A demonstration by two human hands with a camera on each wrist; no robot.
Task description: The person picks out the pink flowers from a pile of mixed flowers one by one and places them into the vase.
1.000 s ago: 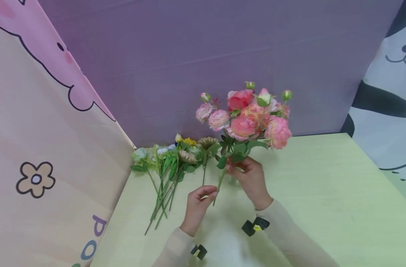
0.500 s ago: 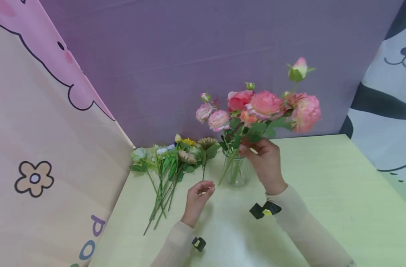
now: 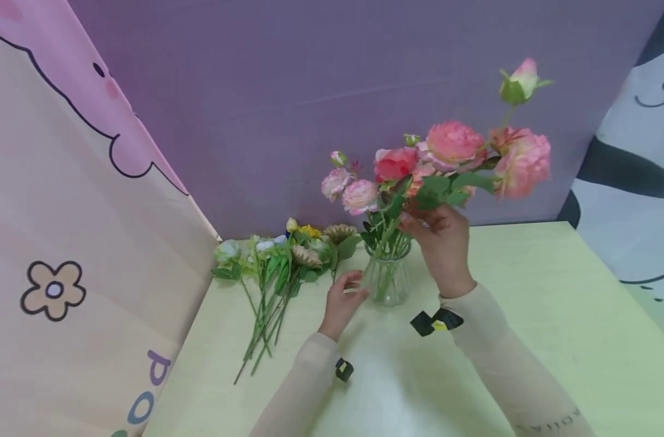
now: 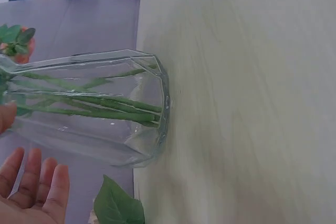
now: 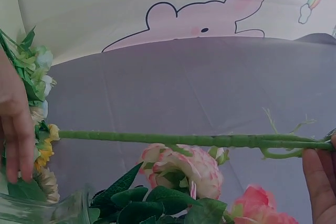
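My right hand [image 3: 443,252] pinches the green stem [image 5: 210,140] of a pink artificial flower spray [image 3: 454,145], raised above the glass vase [image 3: 389,288]. In the right wrist view that stem runs straight out from the fingertips, its lower end near the vase mouth [image 5: 79,208]. The left hand [image 3: 343,303] is at the vase's left side, fingers parted and nothing held; the left wrist view has its fingers [image 4: 58,187] loosely bent and the thumb overlapping the glass. Other pink flowers [image 3: 359,196] stand in the vase, their stems [image 4: 121,106] visible through the clear wall.
Left of the vase, a pile of artificial flowers [image 3: 277,261] in white, green, yellow and beige lies on the pale table [image 3: 528,315], stems toward the front. A purple backdrop [image 3: 255,121] rises behind. Cartoon-printed panels [image 3: 91,230] flank both sides.
The right hand has lifted the pink flower spray up and to the right. My left hand has let go of its stem and moved over to the vase.
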